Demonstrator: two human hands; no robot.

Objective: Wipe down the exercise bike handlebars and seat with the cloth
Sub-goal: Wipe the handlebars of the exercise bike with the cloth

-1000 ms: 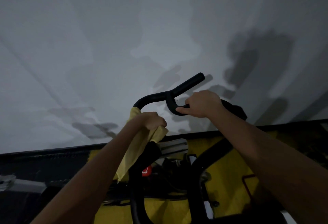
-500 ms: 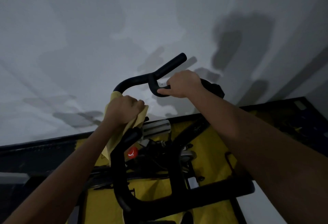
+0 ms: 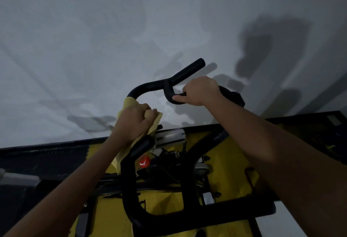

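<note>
A: Background first?
B: Pale grey wall (image 3: 93, 39) fills the upper part of the head view, with soft shadows of the bars and arms cast on it. Light is dim.

A: Next largest?
B: Exercise bike frame (image 3: 221, 158), yellow panels with black edging, across the lower half. The seat is out of view.

A: Handlebars?
B: Black handlebars (image 3: 150, 86) in 1 continuous loop: a crossbar low in the picture, 1 upright on each side, a curved top section and a straight horn pointing up and to the right.

A: Hands?
B: 2 bare forearms enter from the bottom corners. Left hand (image 3: 134, 122) is on the left upright just below the top bend; its fingers (image 3: 148, 114) are closed around the bar with the cloth between palm and bar. Right hand (image 3: 201, 91) is on the inner loop near the horn; fingers curled shut on the bare bar, no cloth there.

A: Cloth position?
B: Yellow cloth (image 3: 129, 103) is wrapped on the left upright under the left hand. 1 end shows above the knuckles, and a loose tail hangs down beside the bar.

A: Small items?
B: Silver metal bracket (image 3: 169, 138) just right of the left hand. Red knob (image 3: 144, 162) below it, beside the left upright.
</note>
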